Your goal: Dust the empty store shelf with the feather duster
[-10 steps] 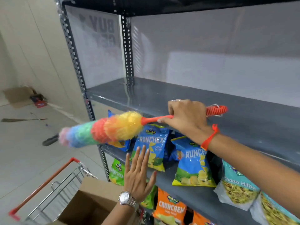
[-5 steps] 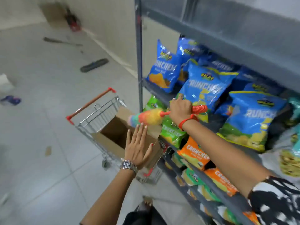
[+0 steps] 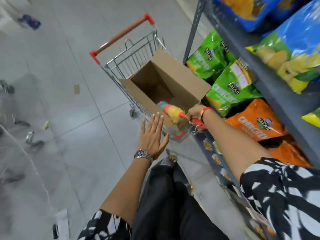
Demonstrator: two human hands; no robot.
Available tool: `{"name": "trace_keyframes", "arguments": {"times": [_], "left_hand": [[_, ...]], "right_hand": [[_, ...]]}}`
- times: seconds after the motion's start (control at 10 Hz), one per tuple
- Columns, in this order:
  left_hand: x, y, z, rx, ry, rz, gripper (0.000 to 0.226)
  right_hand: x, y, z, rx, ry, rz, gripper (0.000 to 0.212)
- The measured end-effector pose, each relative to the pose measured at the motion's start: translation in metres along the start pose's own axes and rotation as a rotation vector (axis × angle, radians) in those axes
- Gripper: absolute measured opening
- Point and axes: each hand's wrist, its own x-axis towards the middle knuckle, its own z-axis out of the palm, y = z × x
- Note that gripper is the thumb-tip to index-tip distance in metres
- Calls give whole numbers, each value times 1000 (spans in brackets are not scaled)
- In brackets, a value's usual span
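Observation:
My right hand (image 3: 196, 112) grips the red handle of the rainbow feather duster (image 3: 170, 111), whose fluffy head points left over the near corner of an open cardboard box (image 3: 178, 75). My left hand (image 3: 152, 135), a watch on its wrist, is flat with fingers spread and holds nothing, just left of the duster beside the cart's near end. The empty shelf is out of view; only the grey rack's (image 3: 270, 80) lower shelves show at right.
The box sits in a small wire shopping cart (image 3: 131, 54) with a red handle, close against the rack. Green, orange and blue snack bags (image 3: 230, 87) fill the lower shelves. Grey tiled floor with scattered litter lies at left. My legs are below.
The view has swung down from the empty shelf to the floor and cart. My right hand has lowered the duster from shelf height to the box. My left hand stays spread.

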Motion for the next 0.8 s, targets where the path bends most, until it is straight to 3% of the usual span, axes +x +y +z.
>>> {"name": "trace_keyframes", "arguments": {"times": [0.1, 0.2, 0.4, 0.6, 0.7, 0.8], "left_hand": [[-2, -12, 18, 15, -5, -18, 66], [-3, -18, 28, 5, -37, -26, 66], [-2, -25, 30, 26, -80, -26, 67], [5, -24, 17, 68, -105, -20, 68], [14, -20, 6, 33, -52, -3, 69], [23, -11, -3, -3, -7, -2, 69]], "right_hand": [[48, 7, 19, -162, -116, -14, 9], [97, 32, 41, -156, -128, -16, 5], [68, 29, 56, -211, -74, -52, 32], [40, 20, 46, -492, -52, -96, 29], [32, 17, 41, -505, -27, -128, 17], [25, 17, 30, -546, 88, -205, 34]]}}
